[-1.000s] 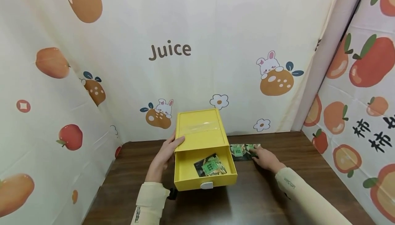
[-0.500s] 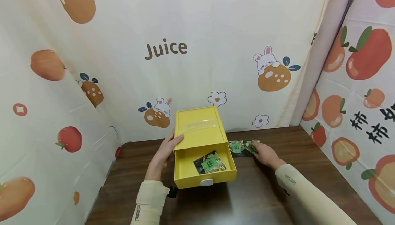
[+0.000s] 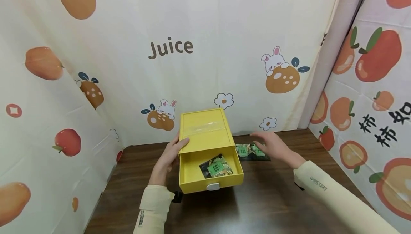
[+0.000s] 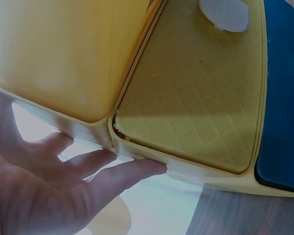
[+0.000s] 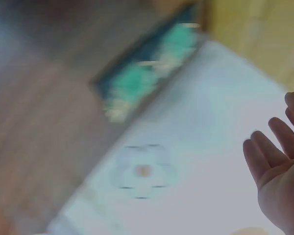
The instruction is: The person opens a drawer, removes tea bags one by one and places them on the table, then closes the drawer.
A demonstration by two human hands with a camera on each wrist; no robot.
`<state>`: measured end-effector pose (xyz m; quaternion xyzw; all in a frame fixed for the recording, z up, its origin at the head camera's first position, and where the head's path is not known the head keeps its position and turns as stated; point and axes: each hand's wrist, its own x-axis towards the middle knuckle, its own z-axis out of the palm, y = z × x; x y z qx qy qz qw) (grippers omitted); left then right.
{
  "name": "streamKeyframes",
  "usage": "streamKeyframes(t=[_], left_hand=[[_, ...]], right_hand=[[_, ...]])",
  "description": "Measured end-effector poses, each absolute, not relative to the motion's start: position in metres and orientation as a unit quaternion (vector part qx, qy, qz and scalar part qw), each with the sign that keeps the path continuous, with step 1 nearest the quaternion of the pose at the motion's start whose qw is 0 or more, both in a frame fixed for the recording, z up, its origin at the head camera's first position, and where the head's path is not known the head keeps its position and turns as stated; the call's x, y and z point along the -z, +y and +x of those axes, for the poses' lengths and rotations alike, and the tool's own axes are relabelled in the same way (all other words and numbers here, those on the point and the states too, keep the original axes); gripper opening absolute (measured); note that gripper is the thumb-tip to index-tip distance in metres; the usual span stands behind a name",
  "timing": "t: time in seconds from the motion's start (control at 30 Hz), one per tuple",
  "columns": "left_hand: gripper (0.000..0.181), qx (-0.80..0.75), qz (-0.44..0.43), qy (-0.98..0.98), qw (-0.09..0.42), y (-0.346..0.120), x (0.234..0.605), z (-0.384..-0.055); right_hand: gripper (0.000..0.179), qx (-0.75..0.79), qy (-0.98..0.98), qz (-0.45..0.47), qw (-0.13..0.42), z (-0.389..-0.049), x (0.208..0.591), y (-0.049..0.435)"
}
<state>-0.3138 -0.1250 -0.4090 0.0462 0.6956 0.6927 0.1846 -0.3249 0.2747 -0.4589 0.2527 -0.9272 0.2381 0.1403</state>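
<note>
- Lifting clear of the packets since half a second ago, the right hand is now hovering over them, apart from them in the right wrist view.
- Two green labels are showing on those packets, which are lying side by side just right of the yellow box, near the table's back edge.
- More green-and-black packaging is lying tilted inside the pulled-out drawer; whether it is one packet or two overlapping is staying unclear.
- Loosely bent fingers are leaving the right hand relaxed, and it is holding nothing.
- Along the box's left side, the left hand is resting extended fingers, its thumb lying on the top edge; it is steadily touching rather than wrapping round.
- White handle is jutting from the drawer front.
- Dark wood table is carrying everything.
- Fruit-printed curtain is hanging behind.
</note>
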Motion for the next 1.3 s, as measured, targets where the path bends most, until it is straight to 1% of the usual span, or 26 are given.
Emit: streamKeyframes(t=[0.17, 0.33, 0.5, 0.63, 0.73, 0.93, 1.0, 1.07, 1.3], left_hand=[[0.072, -0.694, 0.045, 0.694, 0.187, -0.125, 0.407, -0.313], [0.072, -0.695, 0.046, 0.692, 0.19, -0.124, 0.407, -0.312], [0.072, -0.692, 0.041, 0.696, 0.189, -0.125, 0.418, -0.32], [0.072, -0.692, 0.032, 0.699, 0.18, -0.127, 0.429, -0.327], [0.072, -0.693, 0.026, 0.7, 0.171, -0.127, 0.433, -0.328], [0.074, -0.693, 0.025, 0.703, 0.159, -0.127, 0.433, -0.328], [0.074, -0.694, 0.028, 0.702, 0.16, -0.127, 0.432, -0.328], [0.073, -0.696, 0.032, 0.7, 0.161, -0.127, 0.432, -0.328], [0.073, -0.695, 0.041, 0.699, 0.165, -0.127, 0.432, -0.327]], right_hand=[[0.02, -0.334, -0.887, 0.286, 0.138, -0.309, 0.416, 0.244], [0.014, -0.4, -0.856, 0.307, 0.115, -0.296, 0.396, 0.214], [0.008, -0.399, -0.851, 0.322, 0.11, -0.282, 0.381, 0.186], [0.009, -0.372, -0.866, 0.317, 0.102, -0.272, 0.372, 0.164], [0.012, -0.333, -0.891, 0.297, 0.084, -0.265, 0.366, 0.149], [0.046, -0.221, -0.943, 0.247, 0.013, -0.262, 0.369, 0.125], [0.052, -0.2, -0.951, 0.238, -0.005, -0.262, 0.373, 0.119], [0.053, -0.185, -0.954, 0.234, -0.01, -0.262, 0.378, 0.113], [0.049, -0.153, -0.961, 0.228, -0.001, -0.261, 0.388, 0.101]])
